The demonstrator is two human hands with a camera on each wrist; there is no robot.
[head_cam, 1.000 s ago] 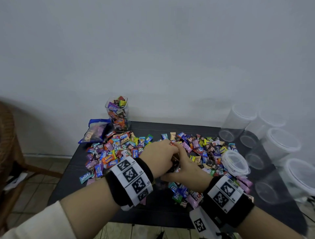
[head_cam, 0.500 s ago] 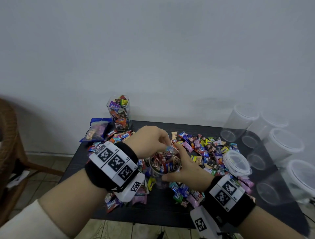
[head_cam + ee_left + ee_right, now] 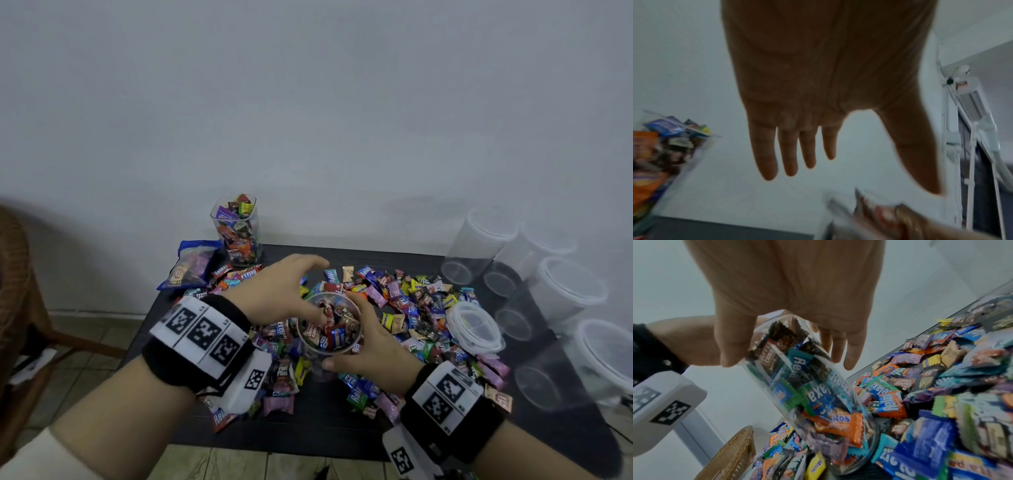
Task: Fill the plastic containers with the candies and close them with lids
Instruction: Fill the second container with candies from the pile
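1. The right hand [image 3: 373,353] has its grip wrapped around a clear jar [image 3: 329,325], thumb on the near side and fingers [image 3: 849,352] on the far side.
2. The jar stands on the dark surface [image 3: 308,431], slightly tilted, and is full of candies almost to the rim.
3. The left hand [image 3: 284,294] is over the mouth of the jar, its grip spread with fingers [image 3: 789,154] straight, holding nothing; its thumb reaches down to the top candies.
4. Loose candies [image 3: 404,298] lie in a heap around the jar on all sides.
5. A lid [image 3: 474,325] lies on the heap to the right.
6. At the far left, a square jar [image 3: 236,233] full of candies stands beside a blue bag [image 3: 193,263].
7. Empty containers [image 3: 479,246] with lids stand along the right edge.
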